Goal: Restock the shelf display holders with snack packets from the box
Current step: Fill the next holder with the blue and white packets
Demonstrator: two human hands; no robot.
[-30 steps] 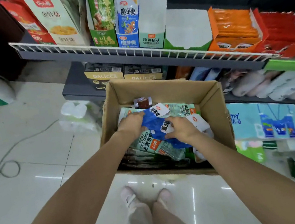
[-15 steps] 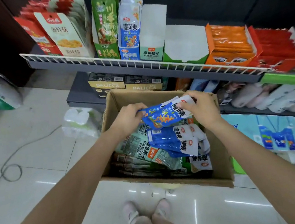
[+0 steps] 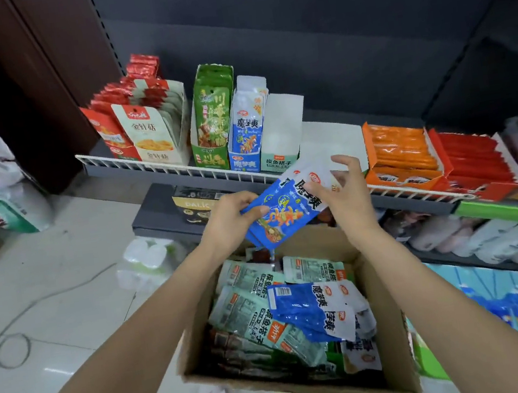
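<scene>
1. Now square up the blue snack packets (image 3: 281,208) before going anywhere: held as a small fanned stack above the cardboard box (image 3: 392,337), tilted, white tops up and to the right.
2. Aim for the blue display holder (image 3: 245,146) on the wire-fronted shelf (image 3: 160,167), between the green holder (image 3: 211,126) and the pale, seemingly empty holder (image 3: 282,133); matching print suggests that slot, and it looks to have room behind its front packet.
3. Turn the stack upright, print forward, then slide in from above rather than from the front, so as not to catch the holder's cardboard lip.
4. Keep the edges flush; slick film like this probably slips and splays when pinched loosely.
5. Left hand (image 3: 231,220): raised over the far end of the box, fingers curled under the lower left end of the stack, thumb pressed on its face, so a firm pinch.
6. Right hand (image 3: 344,197): at the stack's upper right end, palm against the packets' edge, thumb on the printed face, upper fingers spread and arched off the film; more a steadying touch than a full grip, as far as can be judged.
7. Both forearms extended forward, wrists level with the shelf's front rail.
8. More blue and grey-green packets (image 3: 250,310) lie loose in the box for later loads.
</scene>
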